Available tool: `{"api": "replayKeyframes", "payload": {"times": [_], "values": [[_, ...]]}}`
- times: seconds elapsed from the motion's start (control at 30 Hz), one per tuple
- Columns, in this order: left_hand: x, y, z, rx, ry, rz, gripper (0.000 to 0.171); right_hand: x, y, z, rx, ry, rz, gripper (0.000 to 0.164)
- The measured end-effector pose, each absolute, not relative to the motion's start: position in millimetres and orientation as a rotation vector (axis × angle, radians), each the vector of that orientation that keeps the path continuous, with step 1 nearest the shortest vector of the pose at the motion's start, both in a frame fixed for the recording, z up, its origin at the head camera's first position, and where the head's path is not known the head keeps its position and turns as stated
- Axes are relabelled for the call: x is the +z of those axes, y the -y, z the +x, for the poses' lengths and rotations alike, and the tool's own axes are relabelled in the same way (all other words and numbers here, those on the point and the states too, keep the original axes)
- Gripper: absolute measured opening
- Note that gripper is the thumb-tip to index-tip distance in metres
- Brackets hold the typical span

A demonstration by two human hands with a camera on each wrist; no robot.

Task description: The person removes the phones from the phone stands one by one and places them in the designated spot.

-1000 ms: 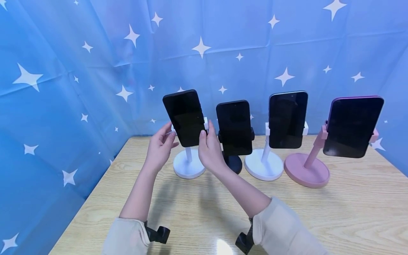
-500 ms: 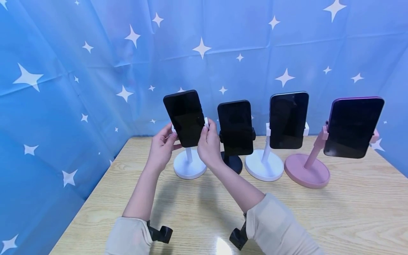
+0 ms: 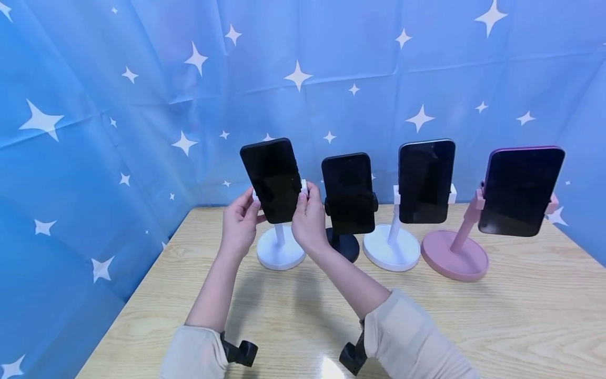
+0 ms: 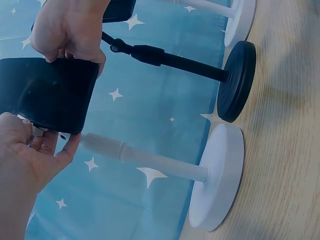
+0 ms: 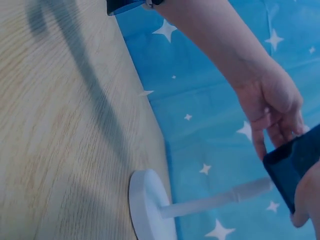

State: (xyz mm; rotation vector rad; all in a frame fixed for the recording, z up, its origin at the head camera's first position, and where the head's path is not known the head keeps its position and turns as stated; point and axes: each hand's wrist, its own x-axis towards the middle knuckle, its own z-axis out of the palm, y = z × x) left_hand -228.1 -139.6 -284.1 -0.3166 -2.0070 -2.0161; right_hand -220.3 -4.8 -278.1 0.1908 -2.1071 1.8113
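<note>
A black phone (image 3: 272, 179) sits tilted in the clamp of the leftmost white phone stand (image 3: 281, 254). My left hand (image 3: 238, 223) pinches the clamp's left side at the phone's edge, with some fingers reaching behind. On the opposite side, my right hand (image 3: 310, 218) holds the clamp's right arm (image 3: 304, 186), thumb in front along the phone's edge. The left wrist view shows both hands around the phone (image 4: 50, 92), above the white stand's pole (image 4: 165, 166). In the right wrist view, the phone (image 5: 295, 160) partly covers the right hand's fingers, and the clamp is mostly hidden.
Close to the right hand stands a black phone stand (image 3: 347, 246) with a phone (image 3: 349, 192). Farther right are another white stand (image 3: 392, 250) and a pink stand (image 3: 454, 258), each bearing a phone. A blue starred curtain (image 3: 142, 105) hangs behind the wooden table (image 3: 293, 305).
My right hand has shifted slightly left and its fingers have drawn in around the clamp's right arm. The left hand has moved a little closer to the clamp. The stands stay put.
</note>
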Motion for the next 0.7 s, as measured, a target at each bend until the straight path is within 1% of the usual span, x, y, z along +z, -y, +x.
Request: {"api": "replayKeyframes", "payload": {"times": [0.3,0.43,0.7], "values": [[-286.8,140.3,-218.9,-2.053,1.907,-0.351,0.039,-280.1,3.6,-212.8,1.887,2.057,0.229,0.032],[-283.0,142.9,-210.2,-2.046,1.899,-0.370,0.040,-277.1,0.7,-205.1,1.926,2.023,0.294,0.031],[-274.0,148.5,-186.5,-2.009,1.918,-0.577,0.039,-266.4,-12.4,-175.5,1.990,1.990,0.387,0.029]]}}
